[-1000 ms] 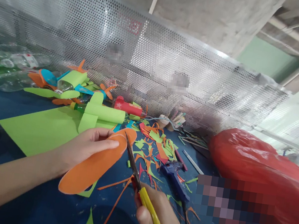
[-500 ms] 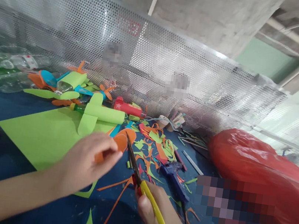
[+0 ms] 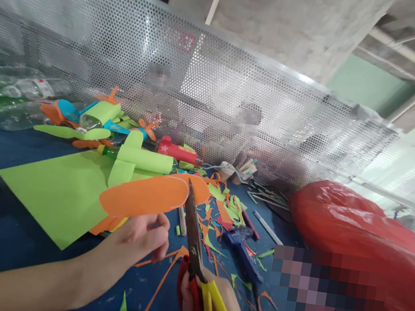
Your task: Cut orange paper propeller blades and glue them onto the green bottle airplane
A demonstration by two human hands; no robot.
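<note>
Orange paper [image 3: 143, 195], cut as a long strip with rounded ends, lies across the middle of the view above a blue table [image 3: 2, 249], its long axis running left to right and rising slightly to the right. Near its right end, the dark blades of 1 pair of scissors [image 3: 196, 232] point up and away, crossing the strip beside a pale curved line. The right hand [image 3: 233, 300] grips the scissors' red and yellow handles, below and right of the paper. Nearer the strip, the left hand [image 3: 129, 248] sits just under its lower edge, fingers curled; whether any of them pinch the paper from behind, I cannot tell. Beyond lie a green sheet [image 3: 57, 195] and a winged green paper tube [image 3: 146, 159]. To the right are paper scraps [image 3: 223, 210], a blue glue gun [image 3: 242, 251] and a red plastic bag [image 3: 354, 240]. Behind a perforated metal screen [image 3: 114, 22], 2 people [image 3: 247, 119] show faintly.
</note>
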